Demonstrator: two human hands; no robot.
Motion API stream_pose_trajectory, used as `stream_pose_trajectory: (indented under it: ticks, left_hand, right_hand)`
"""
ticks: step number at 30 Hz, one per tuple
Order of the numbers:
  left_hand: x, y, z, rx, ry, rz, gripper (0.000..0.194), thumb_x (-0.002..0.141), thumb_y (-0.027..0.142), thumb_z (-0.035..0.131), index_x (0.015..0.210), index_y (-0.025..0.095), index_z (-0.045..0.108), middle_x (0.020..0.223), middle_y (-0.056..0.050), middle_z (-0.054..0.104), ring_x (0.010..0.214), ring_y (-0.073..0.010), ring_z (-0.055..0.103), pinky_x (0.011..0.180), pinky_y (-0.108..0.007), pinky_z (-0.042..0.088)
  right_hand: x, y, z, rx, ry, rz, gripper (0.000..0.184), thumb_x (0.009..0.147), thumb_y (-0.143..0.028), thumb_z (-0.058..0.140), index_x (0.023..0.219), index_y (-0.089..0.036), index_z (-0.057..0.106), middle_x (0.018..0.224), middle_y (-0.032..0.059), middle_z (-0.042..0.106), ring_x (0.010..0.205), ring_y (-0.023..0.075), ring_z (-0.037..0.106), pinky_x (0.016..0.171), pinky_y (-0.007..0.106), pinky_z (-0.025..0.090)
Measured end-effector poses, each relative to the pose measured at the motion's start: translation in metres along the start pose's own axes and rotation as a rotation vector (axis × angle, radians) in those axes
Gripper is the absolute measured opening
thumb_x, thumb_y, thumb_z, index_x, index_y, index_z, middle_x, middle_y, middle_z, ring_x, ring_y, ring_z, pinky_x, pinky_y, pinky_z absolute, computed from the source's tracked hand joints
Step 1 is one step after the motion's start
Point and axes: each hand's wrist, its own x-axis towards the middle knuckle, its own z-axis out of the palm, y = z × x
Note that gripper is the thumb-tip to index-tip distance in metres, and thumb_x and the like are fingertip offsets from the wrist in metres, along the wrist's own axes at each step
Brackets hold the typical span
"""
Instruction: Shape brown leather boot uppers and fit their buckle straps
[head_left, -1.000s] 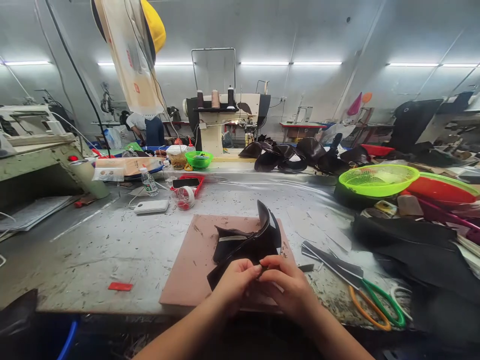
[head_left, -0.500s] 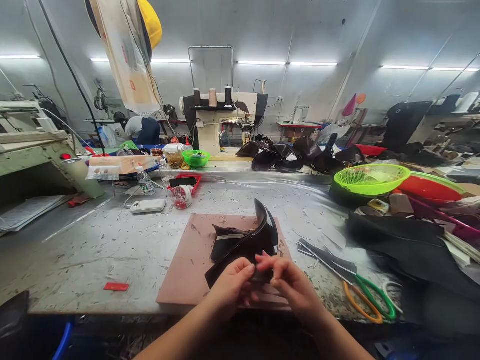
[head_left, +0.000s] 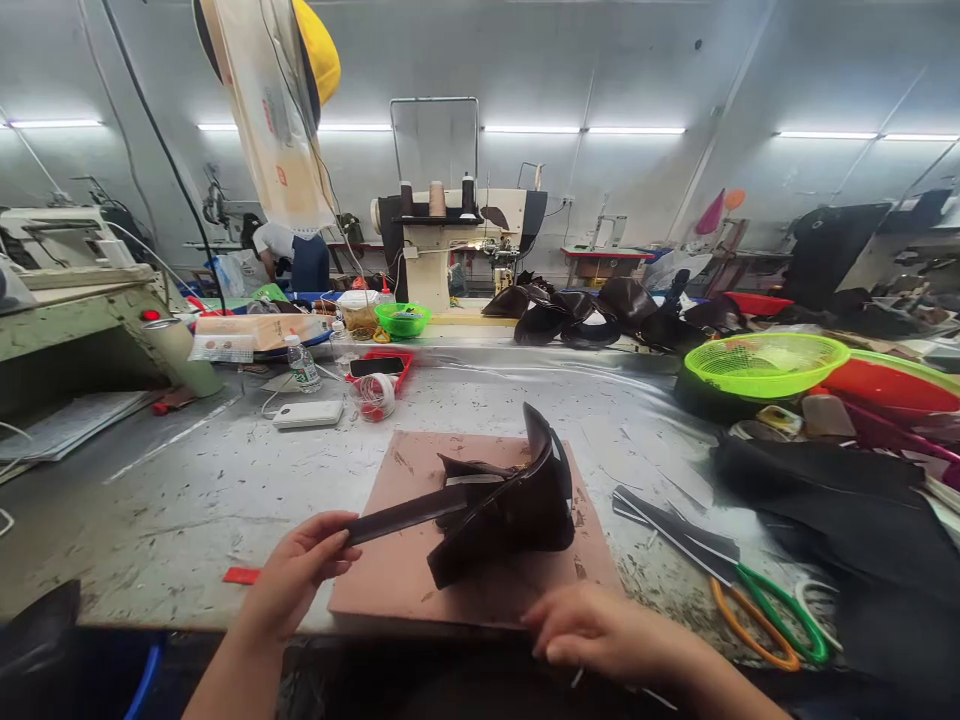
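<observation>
On the pinkish board (head_left: 360, 590) rests a dark brown leather piece (head_left: 502, 510), curved, with one flap standing up. A long dark leather strip (head_left: 409, 514) reaches left from it. My left hand (head_left: 296, 565) pinches the strip's free end between thumb and fingers, holding it raised above the board's left side. My right hand (head_left: 592, 625), slightly blurred, is at the board's front edge, apart from the leather. Its fingers are curled together, and a small white bit shows below them; what they hold is not clear.
Scissors (head_left: 772, 610) with orange and green handles lie at right near black material (head_left: 885, 570). A red strip (head_left: 241, 575) lies at left. Behind are a white power bank (head_left: 307, 414), a bottle (head_left: 301, 366), a red tray (head_left: 406, 372) and a sewing machine (head_left: 427, 265).
My hands were close together in front of the leather piece. My left hand has moved left with the strip, stretching it out; my right hand has moved down and slightly right.
</observation>
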Motion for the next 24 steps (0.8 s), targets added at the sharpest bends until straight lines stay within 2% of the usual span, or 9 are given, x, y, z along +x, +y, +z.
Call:
stream_pose_trajectory:
  ticks: [3,6,9,13,15,16,19,21,24]
  left_hand:
    - [0.009,-0.027,0.018,-0.004,0.004,-0.038,0.027,0.050,0.013,0.077,0.074,0.013,0.064,0.061,0.001,0.063,0.053,-0.0105,0.062,0.048,-0.015,0.047]
    - [0.012,-0.049,0.045,-0.010,0.018,-0.071,0.016,0.059,0.006,0.069,0.070,0.012,0.061,0.061,0.001,0.063,0.050,-0.0100,0.061,0.047,-0.016,0.047]
    - [0.014,-0.060,0.060,-0.003,-0.008,-0.056,0.012,0.064,0.004,0.063,0.072,0.013,0.061,0.062,0.001,0.063,0.050,-0.0101,0.061,0.047,-0.017,0.046]
    - [0.020,-0.065,0.057,0.028,0.062,-0.036,0.018,0.064,-0.001,0.059,0.075,0.013,0.062,0.066,0.001,0.064,0.048,-0.0096,0.060,0.044,-0.017,0.044]
    - [0.022,-0.065,0.054,0.038,0.074,-0.038,0.019,0.062,-0.002,0.059,0.074,0.013,0.063,0.069,0.001,0.064,0.046,-0.0096,0.059,0.045,-0.018,0.043]
    - [0.021,-0.065,0.055,0.040,0.063,-0.042,0.018,0.062,-0.001,0.059,0.073,0.013,0.063,0.070,0.000,0.065,0.047,-0.0103,0.060,0.046,-0.020,0.044]
    - [0.012,-0.065,0.064,-0.018,-0.064,-0.068,0.017,0.060,0.006,0.061,0.075,0.013,0.065,0.071,-0.001,0.065,0.056,-0.0130,0.061,0.056,-0.024,0.047]
    - [0.003,-0.064,0.072,-0.103,-0.179,-0.077,0.021,0.057,0.011,0.062,0.077,0.013,0.067,0.071,-0.002,0.066,0.062,-0.0133,0.060,0.062,-0.025,0.047]
    - [-0.007,-0.060,0.078,-0.202,-0.270,-0.081,0.030,0.051,0.017,0.057,0.078,0.012,0.068,0.070,-0.003,0.065,0.061,-0.0123,0.056,0.058,-0.023,0.044]
  right_hand:
    - [0.039,-0.017,-0.001,-0.302,0.260,-0.142,0.025,0.083,-0.025,0.047,0.097,-0.016,0.065,0.100,0.0100,0.061,0.093,0.0185,0.057,0.084,0.031,0.046]
    - [0.075,-0.021,-0.001,-0.665,0.443,-0.218,0.024,0.082,-0.022,0.052,0.103,-0.017,0.062,0.118,0.0134,0.052,0.111,0.0248,0.046,0.096,0.043,0.036]
    - [0.094,-0.016,0.000,-0.860,0.421,-0.259,0.013,0.077,-0.027,0.060,0.084,-0.017,0.063,0.127,0.0144,0.047,0.119,0.0281,0.039,0.103,0.051,0.024]
    - [0.090,-0.016,0.000,-0.861,0.413,-0.289,0.010,0.076,-0.027,0.061,0.072,-0.019,0.058,0.124,0.0093,0.050,0.120,0.0261,0.038,0.105,0.053,0.016]
    - [0.086,-0.020,0.000,-0.837,0.388,-0.301,0.009,0.078,-0.026,0.059,0.072,-0.019,0.057,0.119,0.0079,0.054,0.114,0.0236,0.044,0.105,0.051,0.017]
    - [0.084,-0.022,0.000,-0.827,0.354,-0.290,0.009,0.080,-0.025,0.057,0.073,-0.019,0.056,0.111,0.0070,0.058,0.106,0.0212,0.050,0.103,0.047,0.022]
    - [0.086,-0.026,0.001,-0.820,0.250,-0.187,0.008,0.082,-0.023,0.054,0.075,-0.019,0.055,0.080,0.0018,0.062,0.078,0.0159,0.056,0.083,0.035,0.039]
    - [0.088,-0.027,0.002,-0.819,0.250,-0.111,0.009,0.081,-0.024,0.055,0.074,-0.018,0.055,0.072,0.0002,0.061,0.071,0.0155,0.055,0.070,0.031,0.038]
    - [0.089,-0.028,0.004,-0.783,0.297,-0.054,0.010,0.081,-0.022,0.055,0.072,-0.018,0.054,0.071,-0.0007,0.061,0.068,0.0144,0.054,0.068,0.029,0.034]
